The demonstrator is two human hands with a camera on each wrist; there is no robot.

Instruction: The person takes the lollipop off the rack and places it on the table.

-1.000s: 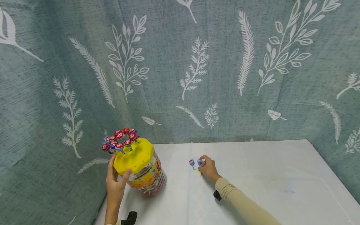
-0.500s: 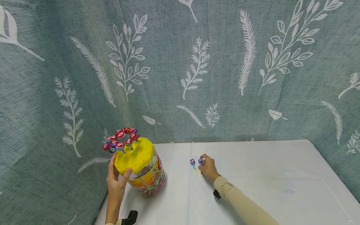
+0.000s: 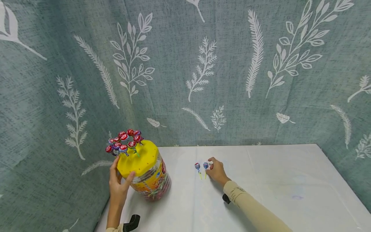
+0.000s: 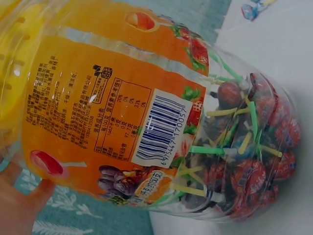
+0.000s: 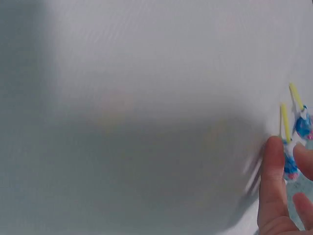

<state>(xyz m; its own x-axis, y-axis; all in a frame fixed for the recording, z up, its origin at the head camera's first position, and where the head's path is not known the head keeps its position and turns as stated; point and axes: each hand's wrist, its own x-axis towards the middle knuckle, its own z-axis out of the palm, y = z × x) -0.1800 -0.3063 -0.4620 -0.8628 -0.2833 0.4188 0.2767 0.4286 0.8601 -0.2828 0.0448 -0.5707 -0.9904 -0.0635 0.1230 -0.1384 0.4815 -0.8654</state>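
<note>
Head camera looks forward-down from above the gripping left hand [image 3: 118, 190]; left-wrist camera faces the jar [image 4: 146, 115] close up; head and right-wrist views share lollipops [image 5: 303, 126].

Wore a long beige sleeve [image 3: 258, 207] on the right arm, to the right of the jar [image 3: 153, 182], creased behind the cuff [image 3: 228, 187] and bearing a dark marking [image 3: 240, 190], too small to read. Had a black, rounded wrist unit [image 3: 226, 198] just below. On the near side of the jar, showed only the edge of a matching left cuff [image 3: 115, 229], with a black, angled attachment [image 3: 133, 222] just beside it. Left both the left hand [image 3: 118, 190] and right hand [image 3: 218, 172] bare.
</note>
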